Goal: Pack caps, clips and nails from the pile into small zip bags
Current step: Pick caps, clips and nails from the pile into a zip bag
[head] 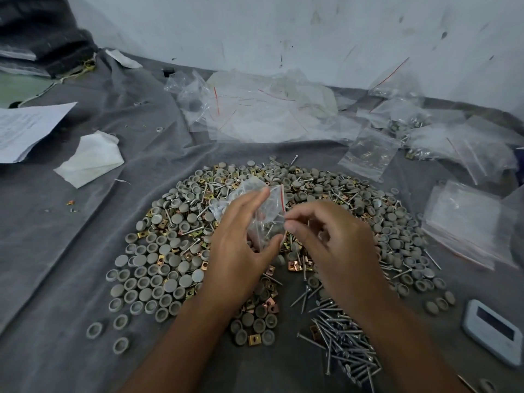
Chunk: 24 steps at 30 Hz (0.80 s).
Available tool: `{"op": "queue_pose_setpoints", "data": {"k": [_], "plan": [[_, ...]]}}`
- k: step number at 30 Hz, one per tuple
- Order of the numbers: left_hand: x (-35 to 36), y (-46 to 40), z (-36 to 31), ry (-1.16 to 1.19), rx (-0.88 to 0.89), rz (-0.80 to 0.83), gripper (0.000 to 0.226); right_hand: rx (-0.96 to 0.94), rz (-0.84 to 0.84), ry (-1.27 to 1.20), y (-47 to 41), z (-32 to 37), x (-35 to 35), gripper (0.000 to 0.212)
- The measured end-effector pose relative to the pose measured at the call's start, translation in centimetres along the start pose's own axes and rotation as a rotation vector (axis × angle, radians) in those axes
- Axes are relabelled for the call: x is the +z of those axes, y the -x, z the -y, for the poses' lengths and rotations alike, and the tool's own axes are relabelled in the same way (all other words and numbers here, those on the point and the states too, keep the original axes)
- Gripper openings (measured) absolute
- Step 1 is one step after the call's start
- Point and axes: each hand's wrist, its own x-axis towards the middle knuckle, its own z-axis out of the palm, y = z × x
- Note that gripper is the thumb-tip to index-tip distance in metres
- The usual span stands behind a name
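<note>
Head view, left hand: the left hand (241,236) reaches in from 7 o'clock, palm turned inward, fingers and thumb curled round a small zip bag (262,211) and holding it up over the pile.
Head view, right hand: the right hand (329,239) comes in from 5 o'clock, knuckles up, fingers bent, thumb and forefinger pinched together at the bag's open edge by its red strip; what they hold is too small to tell.
Zip bag: clear, above the middle of the pile, some grey pieces and nails showing inside.
Pile: grey caps (158,268), brass clips (295,265) and nails (346,344) spread over the grey cloth (71,251) on the desk; nails thickest at 5 o'clock.
Empty bags: a heap of clear bags (255,114) at 12 o'clock.
Filled bags: bags (411,129) at 2 o'clock.
Left edge: papers (25,126) at 10 o'clock, a white tissue (90,160) beside them.
</note>
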Motion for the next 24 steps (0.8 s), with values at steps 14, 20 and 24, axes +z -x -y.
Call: {"op": "queue_pose_setpoints", "data": {"k": [14,20,24], "plan": [[-0.1,0.1,0.1,-0.032,-0.047,0.011,0.076,0.186,0.34,0.321,2.0,-1.8,-0.9,0.018],[0.0,0.0,0.2,-0.005,-0.047,0.016,0.076,0.17,0.434,0.535,2.7,-1.7,0.2,0.023],[0.0,0.1,0.3,0.004,-0.04,0.018,0.075,0.174,0.427,0.574,2.6,-1.4,0.7,0.021]]}}
